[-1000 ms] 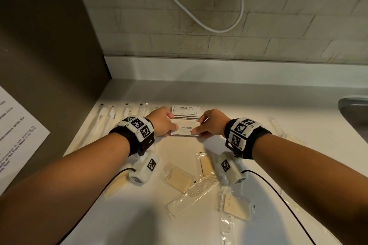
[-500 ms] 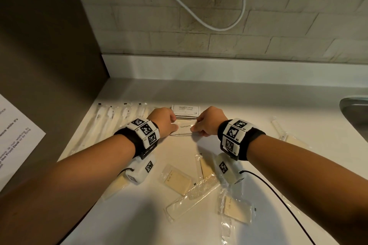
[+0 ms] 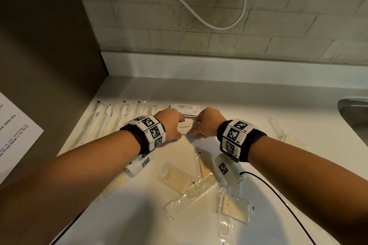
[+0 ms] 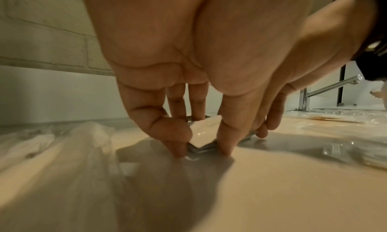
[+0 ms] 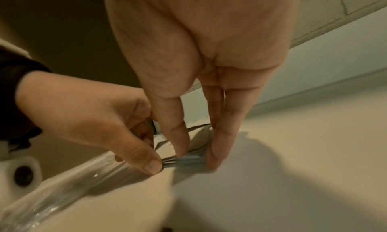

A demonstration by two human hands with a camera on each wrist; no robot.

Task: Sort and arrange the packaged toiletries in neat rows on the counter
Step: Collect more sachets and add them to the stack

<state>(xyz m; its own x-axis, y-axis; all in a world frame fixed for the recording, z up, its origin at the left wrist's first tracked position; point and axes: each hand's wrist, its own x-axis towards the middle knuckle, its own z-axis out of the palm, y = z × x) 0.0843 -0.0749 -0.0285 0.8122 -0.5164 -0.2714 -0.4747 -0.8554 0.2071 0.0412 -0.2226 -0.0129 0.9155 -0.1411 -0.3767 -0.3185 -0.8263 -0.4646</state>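
Note:
A small stack of white toothpaste sachets (image 3: 184,127) lies on the pale counter (image 3: 258,105), just in front of the shampoo-with-conditioner packets (image 3: 185,108). My left hand (image 3: 171,124) pinches the stack's left end, thumb and fingers around its corner (image 4: 202,150). From the right, my right hand (image 3: 207,123) pinches the other end between thumb and fingers (image 5: 195,157). The silver sachet edges (image 5: 184,160) show between the fingertips. Both hands hide most of the stack. Wrapped toothbrushes (image 3: 111,114) lie in a row to the left.
Loose wrapped soaps (image 3: 177,180) (image 3: 236,209) and a wrapped comb (image 3: 191,195) lie scattered near the front. Another comb (image 3: 276,129) lies at the right, near the sink (image 3: 354,113). A dark wall with a paper notice (image 3: 14,135) bounds the left; a white cable (image 3: 209,24) hangs behind.
Both hands have drawn closer together on the toothpaste stack and cover more of it. The stack has shifted slightly back towards the shampoo packets.

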